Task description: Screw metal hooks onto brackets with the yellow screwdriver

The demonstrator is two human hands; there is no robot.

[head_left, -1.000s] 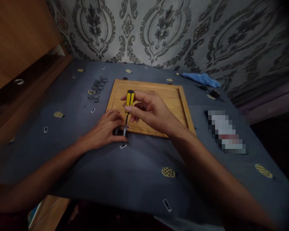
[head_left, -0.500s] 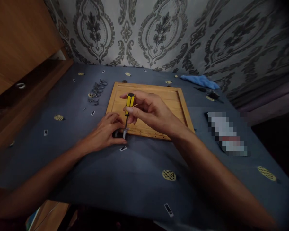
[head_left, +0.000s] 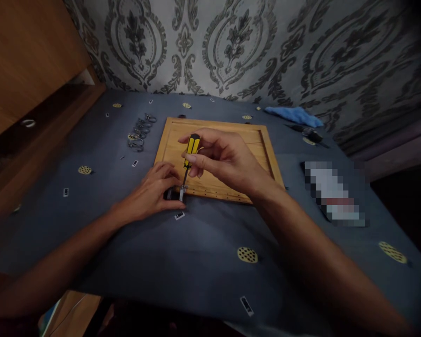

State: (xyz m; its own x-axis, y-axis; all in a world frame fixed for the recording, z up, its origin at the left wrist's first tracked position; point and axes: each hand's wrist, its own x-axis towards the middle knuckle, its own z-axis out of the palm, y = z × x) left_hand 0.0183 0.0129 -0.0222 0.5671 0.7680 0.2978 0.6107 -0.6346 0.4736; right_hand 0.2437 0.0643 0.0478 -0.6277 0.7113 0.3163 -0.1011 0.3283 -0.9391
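My right hand (head_left: 224, 157) holds a yellow and black screwdriver (head_left: 192, 145) by its handle, shaft slanting down. The screwdriver's tip meets a small metal clamp (head_left: 182, 193) at the near left corner of a wooden panel (head_left: 231, 187). My left hand (head_left: 157, 187) is bent around that corner, thumb in front and fingers behind, gripping the clamp and a dark piece partly hidden beneath the hand. The panel lies flat, with a raised rim and a row of small holes along its near edge.
Several metal clamps (head_left: 142, 131) lie in a row left of the panel, with a tiny screw (head_left: 122, 157) nearby. At the back right are a blue cloth (head_left: 294, 115) and a dark tool (head_left: 310, 135). A pixelated flat object (head_left: 333, 194) rests at the right.
The screwdriver's handle has tilted a little to the right with my right hand. My left hand stays in place at the corner. The view has shifted slightly.
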